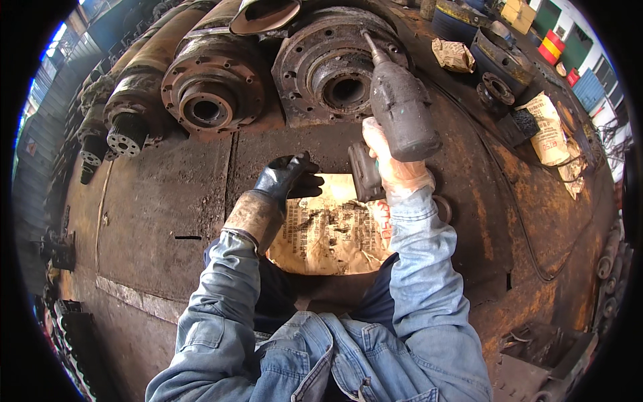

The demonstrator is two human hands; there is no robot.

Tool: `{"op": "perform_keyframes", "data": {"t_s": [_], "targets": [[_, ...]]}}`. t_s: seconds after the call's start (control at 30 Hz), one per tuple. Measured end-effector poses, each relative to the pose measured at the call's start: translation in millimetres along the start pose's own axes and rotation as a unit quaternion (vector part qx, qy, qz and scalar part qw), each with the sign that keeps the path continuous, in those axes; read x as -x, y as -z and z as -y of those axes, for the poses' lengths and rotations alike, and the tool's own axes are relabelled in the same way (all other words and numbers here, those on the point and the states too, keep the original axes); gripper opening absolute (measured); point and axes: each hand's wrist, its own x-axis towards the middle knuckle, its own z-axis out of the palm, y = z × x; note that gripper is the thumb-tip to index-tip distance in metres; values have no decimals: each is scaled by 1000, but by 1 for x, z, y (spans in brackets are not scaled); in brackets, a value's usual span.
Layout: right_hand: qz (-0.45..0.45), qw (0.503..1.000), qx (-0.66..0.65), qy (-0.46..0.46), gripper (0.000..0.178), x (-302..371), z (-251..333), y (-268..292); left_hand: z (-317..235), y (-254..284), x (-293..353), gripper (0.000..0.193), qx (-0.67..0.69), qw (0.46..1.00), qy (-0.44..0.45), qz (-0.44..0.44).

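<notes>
On the rusty steel floor (161,201), far centre: we log one heavy round hub (338,67), greasy, with a dark bore in the middle and a ring of bolt holes around the flange. To its left lies a second hub (213,84) of like build, and further left a row of long shafts (127,114) with splined ends.

Item in hand: one grimy power wrench (400,110). Our right hand (388,164), in a pale glove, is wrapped tight around its grip, battery block below the fist. The long bit points up and away, its tip resting at the hub's upper flange, just right of the bore.

Our left hand (284,177), in a dark glove with a worn tan cuff, is empty; fingers loosely curled, it rests at the far edge of a crumpled sack (331,231) spread on the floor. The two hands sit near each other but apart.

Far right: more sacks (546,127), a smaller ring part (497,87), a cable trailing across the floor.

Progress, as we judge it: the wrench is applied at the flange, so work on the hub's fasteners looks under way. No loose bolts show nearby, and whether any have come out we cannot tell; the hub remains in one piece.
</notes>
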Motion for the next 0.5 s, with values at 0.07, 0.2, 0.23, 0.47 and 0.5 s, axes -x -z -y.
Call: {"op": "perform_keyframes", "data": {"t_s": [0.07,0.2,0.23,0.47,0.5], "targets": [[1,993,-96,-69,18,5,-5,6,-19,-18,10,32,-14,1000,2,5],[25,996,78,30,22,-5,12,9,-49,-35,19,51,-34,996,-46,65],[20,999,-20,-25,28,-3,16,9,-61,-48,26,59,-31,993,-65,89],[-18,891,-402,-211,41,-1,17,-5,-105,-87,40,64,-22,979,-120,164],[-24,861,-456,-225,39,0,11,-3,-105,-91,32,64,-21,978,-119,173]]}}
